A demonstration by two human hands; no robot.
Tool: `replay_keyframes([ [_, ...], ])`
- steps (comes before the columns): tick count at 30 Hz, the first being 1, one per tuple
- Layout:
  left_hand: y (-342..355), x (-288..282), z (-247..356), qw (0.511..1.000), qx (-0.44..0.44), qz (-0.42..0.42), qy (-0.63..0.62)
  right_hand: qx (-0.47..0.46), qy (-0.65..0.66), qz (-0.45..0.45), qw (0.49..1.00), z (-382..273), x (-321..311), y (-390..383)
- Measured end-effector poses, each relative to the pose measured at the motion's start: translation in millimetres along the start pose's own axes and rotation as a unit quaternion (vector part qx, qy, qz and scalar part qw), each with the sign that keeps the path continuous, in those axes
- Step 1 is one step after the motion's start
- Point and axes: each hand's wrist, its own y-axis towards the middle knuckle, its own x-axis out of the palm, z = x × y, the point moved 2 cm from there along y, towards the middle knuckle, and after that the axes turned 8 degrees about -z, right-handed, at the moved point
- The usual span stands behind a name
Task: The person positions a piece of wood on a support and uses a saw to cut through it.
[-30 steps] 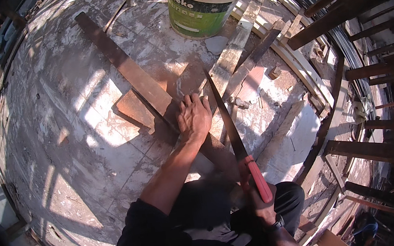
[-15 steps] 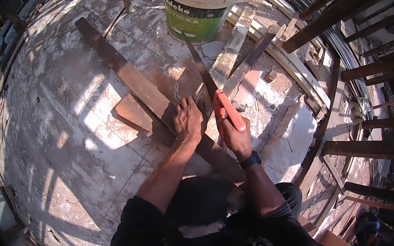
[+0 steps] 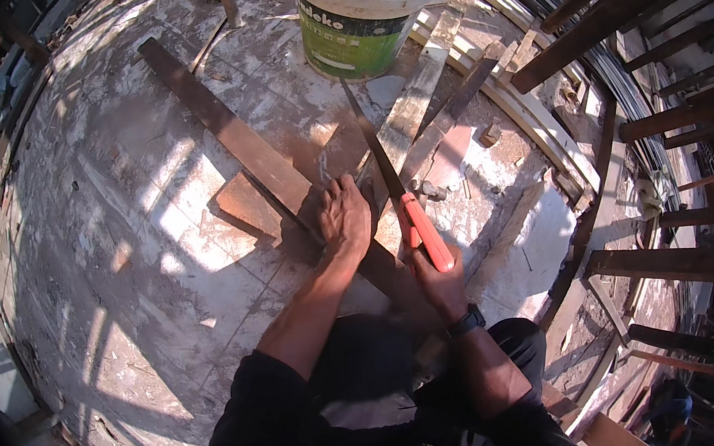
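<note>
A long brown wooden plank (image 3: 225,128) runs slantwise across the floor toward my knees. My left hand (image 3: 345,217) grips it near the middle, fingers bent over its far edge and partly hidden. In my right hand (image 3: 440,280), closed round the handle, is a handsaw (image 3: 422,231) with an orange-red grip. Its dark, narrow blade points away from me and passes close to the right of my left hand. Whether the teeth touch wood there I cannot tell. A reddish-brown block (image 3: 246,205) lies against the plank's left side.
A white and green plastic bucket (image 3: 357,40) stands on the floor beyond the saw tip. Pale weathered timber (image 3: 424,81) and another dark board (image 3: 459,108) lie to the right. Further right are thin metal rods (image 3: 621,88) and dark wooden beams (image 3: 683,268).
My right hand has drawn the handsaw back toward me, and its tip now sits nearer. My left hand stays at the same place on the plank.
</note>
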Motion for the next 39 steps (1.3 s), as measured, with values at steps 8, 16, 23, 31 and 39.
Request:
replay_keyframes([
  [8,-7.5,-16.6,9.6,1.000,-0.007,0.011,-0.028,0.111,0.012,-0.241,0.964,-26.2,-55.0,-38.1],
  [16,-6.1,-25.5,7.6,0.998,-0.030,-0.007,-0.047,0.182,0.058,-0.188,0.963,-42.8,-107.0,-111.7],
  [23,9.1,15.3,-0.5,1.000,0.015,0.017,-0.013,0.000,0.003,-0.077,0.997,-0.2,-10.8,10.5],
  [31,-9.3,-17.3,12.9,0.999,-0.015,-0.016,-0.038,0.118,-0.014,-0.198,0.973,-43.5,-110.1,-106.1],
  [39,0.3,-9.0,-12.0,0.999,-0.038,-0.009,-0.030,0.110,0.037,-0.222,0.968,-33.6,-55.5,-54.7],
])
